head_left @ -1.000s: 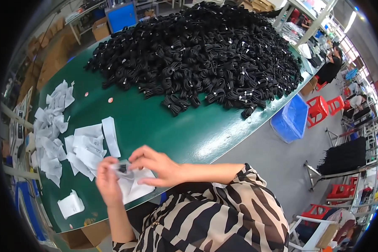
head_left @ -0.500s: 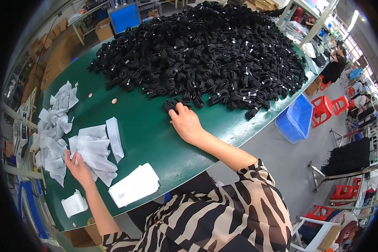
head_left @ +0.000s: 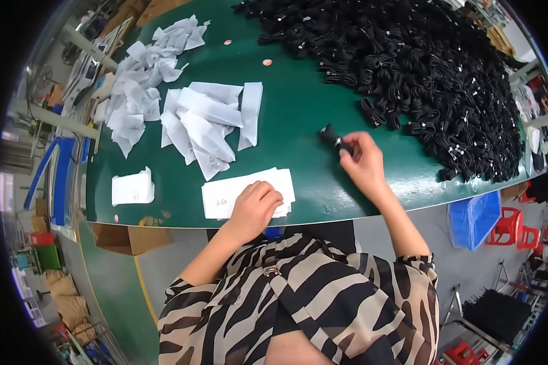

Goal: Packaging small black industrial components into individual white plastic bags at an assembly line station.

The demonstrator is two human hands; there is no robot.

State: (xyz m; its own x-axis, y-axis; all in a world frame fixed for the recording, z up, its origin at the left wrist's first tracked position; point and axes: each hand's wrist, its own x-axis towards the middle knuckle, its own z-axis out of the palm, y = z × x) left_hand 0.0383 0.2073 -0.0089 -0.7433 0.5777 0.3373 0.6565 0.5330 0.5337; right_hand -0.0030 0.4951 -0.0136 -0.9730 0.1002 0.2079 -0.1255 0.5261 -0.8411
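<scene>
My right hand (head_left: 365,163) is closed on a coiled black cable (head_left: 333,139), held over the green table with its bundled end pointing away to the left. My left hand (head_left: 254,210) lies on a stack of flat white bags (head_left: 216,191) at the near table edge. Its fingers are curled together, with the tips at the stack's right end; exactly how they grip there is partly hidden. Beyond the stack lies a loose heap of white translucent pouches (head_left: 204,121). At the right, a large pile of coiled black cables (head_left: 408,79) covers the table.
More crumpled white pouches (head_left: 143,79) spread along the table's left side. A small white bundle (head_left: 133,187) sits near the front left corner. Beyond the right edge stand a blue bin (head_left: 474,220) and red stools (head_left: 510,230). A cardboard box (head_left: 146,239) is below the table.
The view has swung left. My right hand has drawn a coiled cable away from the pile, toward me. My left hand has gone from the loose pouches to the stack of flat bags.
</scene>
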